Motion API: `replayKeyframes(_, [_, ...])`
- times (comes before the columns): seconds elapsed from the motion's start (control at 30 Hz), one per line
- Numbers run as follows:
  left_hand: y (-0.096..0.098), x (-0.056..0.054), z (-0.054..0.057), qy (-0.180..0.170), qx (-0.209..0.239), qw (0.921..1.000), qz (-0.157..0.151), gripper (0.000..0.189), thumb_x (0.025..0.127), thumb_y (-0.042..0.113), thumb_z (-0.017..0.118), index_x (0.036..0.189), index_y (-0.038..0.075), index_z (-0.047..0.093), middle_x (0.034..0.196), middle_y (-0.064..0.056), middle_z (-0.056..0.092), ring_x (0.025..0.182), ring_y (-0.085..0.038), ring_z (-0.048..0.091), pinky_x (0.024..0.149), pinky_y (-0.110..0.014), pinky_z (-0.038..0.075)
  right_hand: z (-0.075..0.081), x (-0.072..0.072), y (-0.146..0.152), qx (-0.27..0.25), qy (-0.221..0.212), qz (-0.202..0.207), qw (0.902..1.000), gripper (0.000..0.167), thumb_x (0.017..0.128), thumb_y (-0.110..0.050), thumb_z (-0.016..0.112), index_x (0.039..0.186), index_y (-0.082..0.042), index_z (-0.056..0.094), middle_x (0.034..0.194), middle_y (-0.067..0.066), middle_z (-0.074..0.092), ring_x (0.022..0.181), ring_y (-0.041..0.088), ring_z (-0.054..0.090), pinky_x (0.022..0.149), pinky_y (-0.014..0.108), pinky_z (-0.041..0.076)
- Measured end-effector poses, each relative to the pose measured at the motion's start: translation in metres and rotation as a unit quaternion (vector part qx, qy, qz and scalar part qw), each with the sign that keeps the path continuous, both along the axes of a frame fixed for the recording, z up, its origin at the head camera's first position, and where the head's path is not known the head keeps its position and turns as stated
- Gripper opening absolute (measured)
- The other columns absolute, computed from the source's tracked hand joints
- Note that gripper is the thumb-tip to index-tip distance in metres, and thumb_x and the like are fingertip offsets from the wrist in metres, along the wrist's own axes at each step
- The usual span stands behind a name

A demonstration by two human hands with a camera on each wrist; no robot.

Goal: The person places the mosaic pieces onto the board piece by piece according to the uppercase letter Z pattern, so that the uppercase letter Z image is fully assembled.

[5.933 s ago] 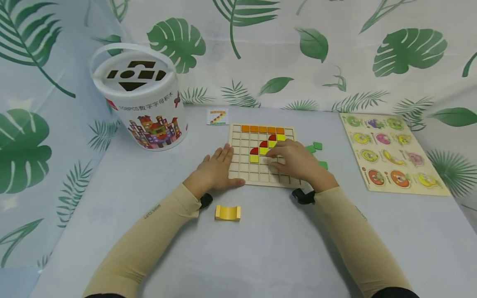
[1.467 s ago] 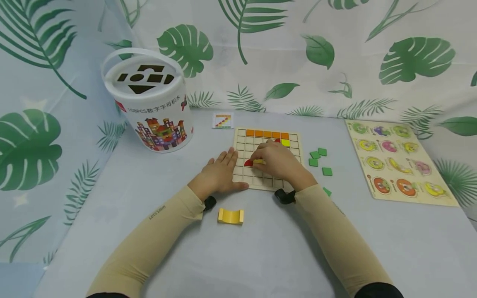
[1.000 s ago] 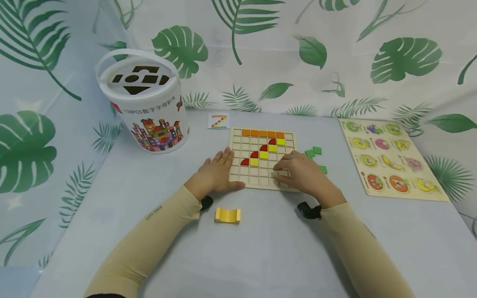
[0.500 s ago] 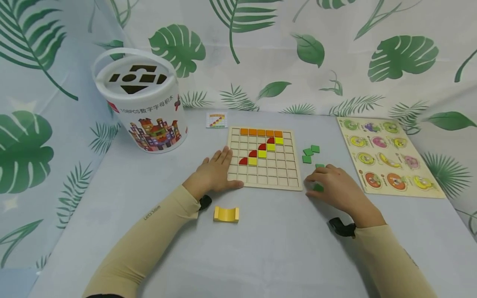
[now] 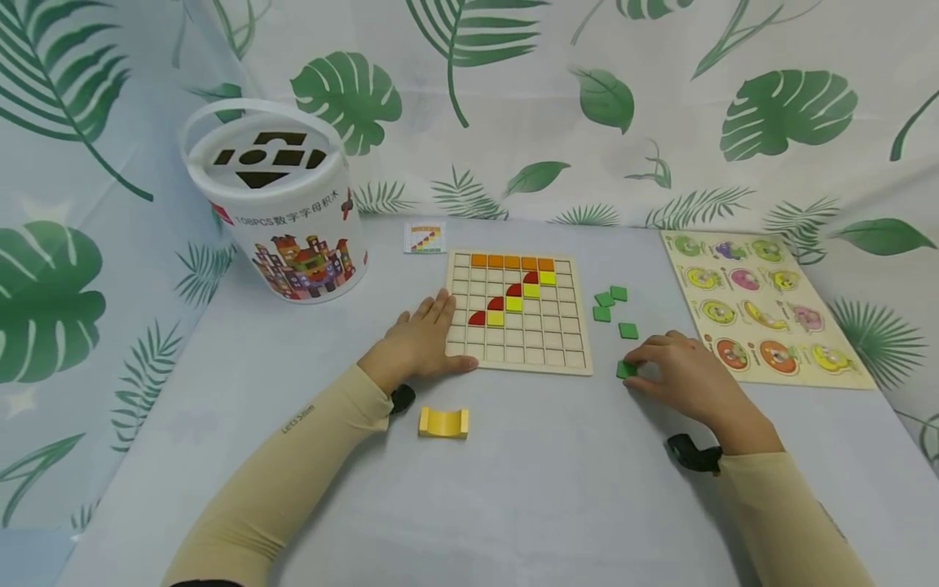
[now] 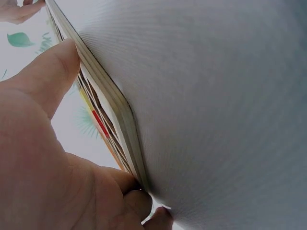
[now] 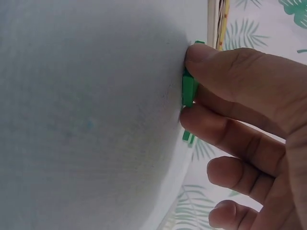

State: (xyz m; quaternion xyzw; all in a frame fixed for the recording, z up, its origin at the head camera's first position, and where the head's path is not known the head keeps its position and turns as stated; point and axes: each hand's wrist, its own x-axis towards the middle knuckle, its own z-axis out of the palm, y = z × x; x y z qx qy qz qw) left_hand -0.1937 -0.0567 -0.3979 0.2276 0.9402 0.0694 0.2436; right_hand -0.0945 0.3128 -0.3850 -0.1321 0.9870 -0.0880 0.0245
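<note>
A wooden grid board (image 5: 528,355) lies mid-table. Its top row carries orange square tiles (image 5: 513,262); below, red quarter-round tiles (image 5: 495,304) and yellow square tiles (image 5: 513,304) step down in a diagonal. My left hand (image 5: 414,342) rests at the board's left edge, fingers extended; in the left wrist view the thumb (image 6: 57,67) touches the board's side. To the right of the board, my right hand (image 5: 682,375) pinches a green square tile (image 7: 188,89) between thumb and finger at the tabletop. Several other green tiles (image 5: 628,330) lie loose beyond it.
A small pattern card (image 5: 425,237) lies behind the board. A white lidded bucket (image 5: 282,220) stands back left. At right lies a fruit puzzle board (image 5: 770,314). A yellow block with a curved hollow (image 5: 443,423) sits in front of the left hand.
My right hand set red and yellow tiles along the diagonal, then moved off the board to the right and took hold of a green tile. My left hand stayed at the board's edge.
</note>
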Motion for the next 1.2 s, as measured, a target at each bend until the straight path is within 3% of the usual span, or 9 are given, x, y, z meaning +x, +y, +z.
replayKeyframes(0.2, [0.0,0.0,-0.001,-0.001,-0.001,1.0,0.0,0.114,0.095,0.074,0.054,0.167,0.008,-0.004,0.177,-0.009,-0.01,0.165,-0.032,0.001,0.132,-0.057,0.014,-0.001,-0.003,0.001,-0.009,-0.003,0.002,1.0,0.023,0.083,-0.02,0.087,0.103,-0.011,0.082,0.105,0.008,0.078,0.1,0.03,0.066,0.086,0.052,0.053])
replayKeyframes(0.4, [-0.001,-0.001,-0.004,0.001,-0.006,1.0,-0.002,0.115,0.094,0.076,0.052,0.167,0.009,-0.006,0.177,-0.008,-0.01,0.165,-0.031,0.001,0.132,-0.056,0.014,0.0,-0.013,-0.01,-0.031,0.027,0.028,0.9988,0.02,0.081,-0.016,0.088,0.1,-0.012,0.081,0.098,0.002,0.077,0.094,0.024,0.064,0.081,0.045,0.054])
replayKeyframes(0.53, [-0.001,-0.001,-0.003,0.001,-0.004,1.0,0.0,0.115,0.094,0.076,0.053,0.167,0.009,-0.005,0.177,-0.008,-0.01,0.165,-0.031,0.001,0.132,-0.057,0.014,0.002,-0.024,-0.026,-0.049,0.037,0.048,0.997,0.021,0.081,-0.016,0.088,0.101,-0.012,0.081,0.099,0.003,0.078,0.093,0.024,0.063,0.082,0.045,0.054])
replayKeyframes(0.8, [0.0,0.001,-0.002,0.0,0.0,1.0,0.0,0.114,0.095,0.076,0.052,0.167,0.009,-0.004,0.177,-0.008,-0.009,0.165,-0.031,0.001,0.133,-0.056,0.014,0.0,-0.046,-0.059,-0.074,0.026,0.066,0.9947,0.023,0.083,-0.018,0.088,0.104,-0.012,0.082,0.105,0.004,0.078,0.103,0.027,0.067,0.094,0.05,0.054])
replayKeyframes(1.2, [-0.001,-0.001,-0.001,0.004,-0.002,1.0,0.0,0.114,0.095,0.076,0.052,0.168,0.009,-0.003,0.177,-0.008,-0.008,0.165,-0.031,0.003,0.133,-0.056,0.015,-0.008,-0.079,-0.116,-0.069,-0.004,0.086,0.9939,0.025,0.087,-0.026,0.086,0.108,-0.015,0.082,0.11,0.004,0.078,0.108,0.026,0.065,0.099,0.047,0.055])
